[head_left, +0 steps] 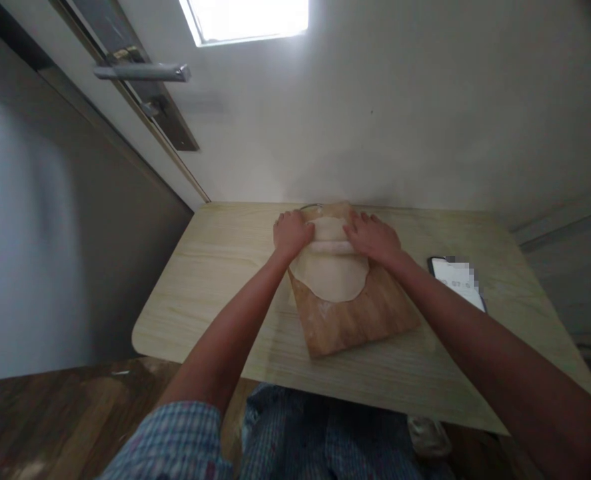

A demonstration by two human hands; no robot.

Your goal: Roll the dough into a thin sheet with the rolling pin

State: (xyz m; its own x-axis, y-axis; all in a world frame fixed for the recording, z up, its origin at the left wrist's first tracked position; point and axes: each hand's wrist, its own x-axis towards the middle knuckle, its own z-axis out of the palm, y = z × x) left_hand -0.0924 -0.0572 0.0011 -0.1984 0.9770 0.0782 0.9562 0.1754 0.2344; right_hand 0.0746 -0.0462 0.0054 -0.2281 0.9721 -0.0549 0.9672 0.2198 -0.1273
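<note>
A flat sheet of pale dough (331, 277) lies on a wooden board (360, 327) that sits at an angle on the table. Across the dough's far part runs a light-coloured rolling pin (331, 247). My left hand (293, 231) is closed over the pin's left end, thumb turned inward. At the other end, my right hand (374, 237) grips the pin the same way. Both hands cover its ends, so only the middle shows. Dough is visible on the near and far sides of the pin.
On the table's (215, 267) right side lies a phone (455, 280) with a lit screen. Behind the table's far edge stands a pale door (375, 133) with a metal handle (143, 72) at upper left. A bright pane (250, 17) is set in it.
</note>
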